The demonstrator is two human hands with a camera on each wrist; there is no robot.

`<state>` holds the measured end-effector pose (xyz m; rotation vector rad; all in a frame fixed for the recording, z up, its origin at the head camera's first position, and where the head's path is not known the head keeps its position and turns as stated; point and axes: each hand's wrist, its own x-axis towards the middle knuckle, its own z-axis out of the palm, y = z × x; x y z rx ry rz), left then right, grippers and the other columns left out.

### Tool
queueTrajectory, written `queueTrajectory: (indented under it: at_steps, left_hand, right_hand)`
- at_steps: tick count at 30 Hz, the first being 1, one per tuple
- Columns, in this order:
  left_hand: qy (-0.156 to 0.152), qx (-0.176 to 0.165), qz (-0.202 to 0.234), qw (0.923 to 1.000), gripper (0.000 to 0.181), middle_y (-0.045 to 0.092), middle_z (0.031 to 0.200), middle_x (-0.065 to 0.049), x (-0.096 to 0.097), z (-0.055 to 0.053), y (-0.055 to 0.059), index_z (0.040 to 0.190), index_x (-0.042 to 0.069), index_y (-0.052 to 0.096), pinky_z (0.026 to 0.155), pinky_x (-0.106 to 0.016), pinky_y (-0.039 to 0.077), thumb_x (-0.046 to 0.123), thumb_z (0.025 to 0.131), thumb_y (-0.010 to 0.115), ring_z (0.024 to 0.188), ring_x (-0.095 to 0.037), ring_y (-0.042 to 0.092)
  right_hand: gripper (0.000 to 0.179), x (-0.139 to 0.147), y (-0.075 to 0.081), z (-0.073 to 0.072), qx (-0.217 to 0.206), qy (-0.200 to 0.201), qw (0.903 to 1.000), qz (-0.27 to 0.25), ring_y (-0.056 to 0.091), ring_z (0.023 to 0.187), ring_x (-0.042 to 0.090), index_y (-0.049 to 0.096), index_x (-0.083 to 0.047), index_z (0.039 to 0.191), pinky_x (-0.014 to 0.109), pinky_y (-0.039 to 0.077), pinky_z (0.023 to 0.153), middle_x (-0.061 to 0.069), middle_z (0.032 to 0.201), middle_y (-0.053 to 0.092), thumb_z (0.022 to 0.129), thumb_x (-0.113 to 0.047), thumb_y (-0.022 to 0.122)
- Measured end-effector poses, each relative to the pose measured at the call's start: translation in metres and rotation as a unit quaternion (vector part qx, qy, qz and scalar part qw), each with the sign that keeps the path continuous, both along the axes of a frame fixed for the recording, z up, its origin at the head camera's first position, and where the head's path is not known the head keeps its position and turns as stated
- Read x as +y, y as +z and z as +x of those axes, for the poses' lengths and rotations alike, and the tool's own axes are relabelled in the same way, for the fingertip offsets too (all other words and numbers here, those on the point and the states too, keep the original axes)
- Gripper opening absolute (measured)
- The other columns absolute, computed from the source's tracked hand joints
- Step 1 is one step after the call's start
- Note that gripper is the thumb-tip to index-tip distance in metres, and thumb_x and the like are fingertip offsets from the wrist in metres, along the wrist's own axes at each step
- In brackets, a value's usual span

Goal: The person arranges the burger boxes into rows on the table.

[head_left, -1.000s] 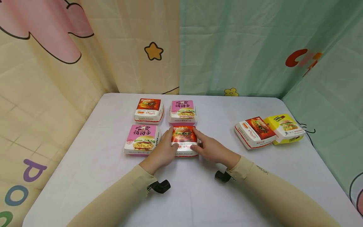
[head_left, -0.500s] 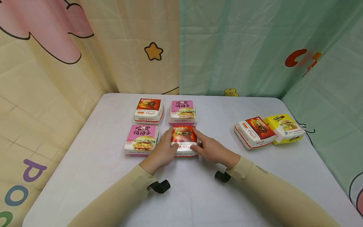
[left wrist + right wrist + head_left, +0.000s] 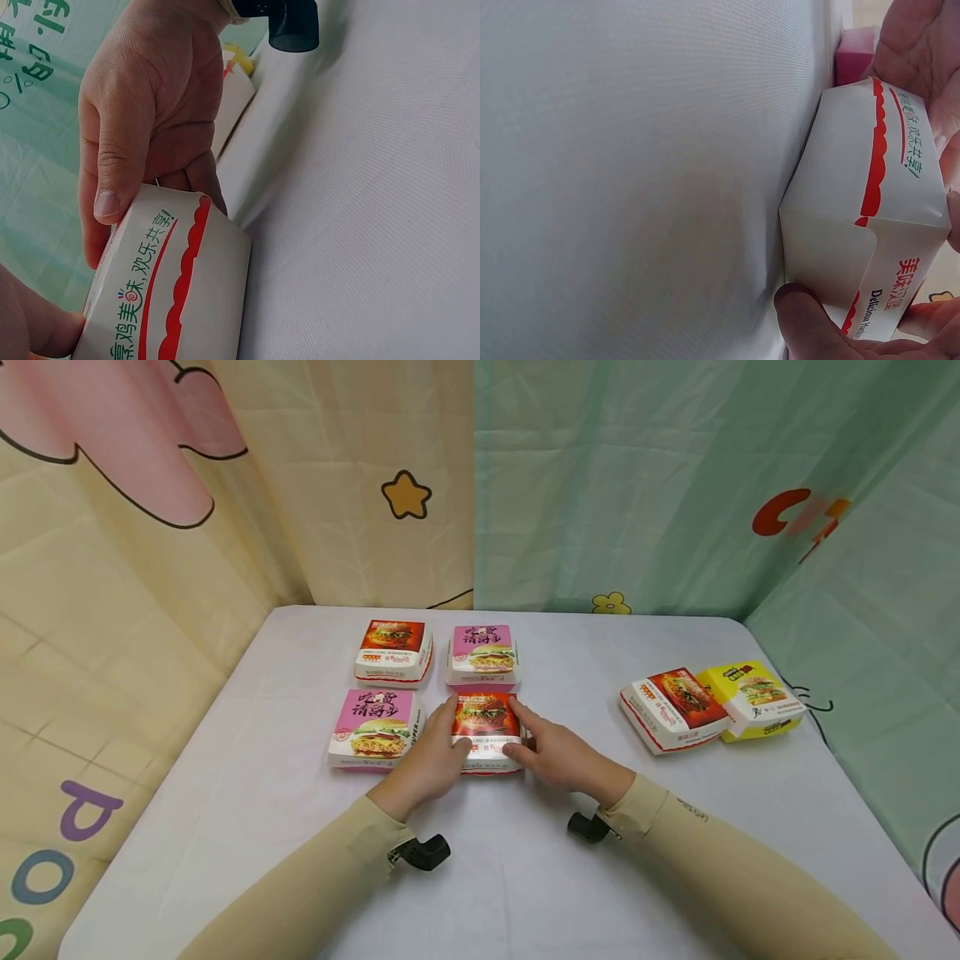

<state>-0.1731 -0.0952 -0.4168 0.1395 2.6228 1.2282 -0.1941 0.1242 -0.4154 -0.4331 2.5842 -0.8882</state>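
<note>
Between both hands sits a red-and-white burger box [image 3: 486,717], flat on the white tablecloth. My left hand [image 3: 431,758] grips its left side, thumb at the near top edge. On the opposite side my right hand [image 3: 566,758] holds it with thumb and fingers spread along the edge. The left wrist view shows the box's white front [image 3: 180,292] with a red scalloped band, and the right hand's thumb [image 3: 120,161] at its top edge. In the right wrist view the box's corner [image 3: 862,217] faces me, with right-hand fingers [image 3: 810,326] low against its side.
A pink burger box [image 3: 375,727] lies just left of the left hand. Behind stand another red-and-white box [image 3: 393,652] and a second pink one [image 3: 483,656]. Further right, a tilted red-and-white box [image 3: 675,710] touches a yellow box [image 3: 756,697]. Printed curtains [image 3: 600,485] surround the table.
</note>
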Motion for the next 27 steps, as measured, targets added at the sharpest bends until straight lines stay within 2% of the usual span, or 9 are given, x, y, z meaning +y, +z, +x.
queueTrajectory:
  at_steps: [3,20,27]
  left_hand:
    - [0.0,0.0,0.001,1.0,0.075,0.011,0.178,-0.014,0.0002,-0.0002,-0.0005,0.171,0.012,0.008,0.131,-0.057,0.017,0.024,0.109,0.049,0.164,-0.035,0.015]
    - [-0.001,-0.004,0.008,1.0,0.075,0.011,0.178,-0.013,0.0,0.0007,0.0005,0.171,0.012,0.008,0.131,-0.057,0.017,0.023,0.109,0.05,0.164,-0.034,0.014]
    - [-0.004,-0.007,0.013,0.9999,0.076,0.011,0.177,-0.015,-0.0009,0.0009,0.0006,0.171,0.012,0.007,0.131,-0.057,0.017,0.023,0.109,0.049,0.164,-0.034,0.013]
  right_hand:
    - [0.087,0.0002,0.0006,0.0002,-0.002,0.0,1.0,0.0,0.061,0.105,0.021,0.015,-0.024,0.171,0.038,0.055,0.092,0.011,0.164,0.047,0.103,-0.041,0.067]
    - [0.087,0.0003,-0.0014,0.0011,0.002,-0.001,1.0,-0.002,0.062,0.102,0.021,0.016,-0.023,0.171,0.036,0.056,0.089,0.012,0.163,0.048,0.103,-0.041,0.067]
    - [0.087,-0.0005,-0.001,0.0012,0.001,0.0,1.0,0.0,0.061,0.096,0.02,0.016,-0.021,0.171,0.033,0.053,0.08,0.013,0.154,0.057,0.103,-0.041,0.067]
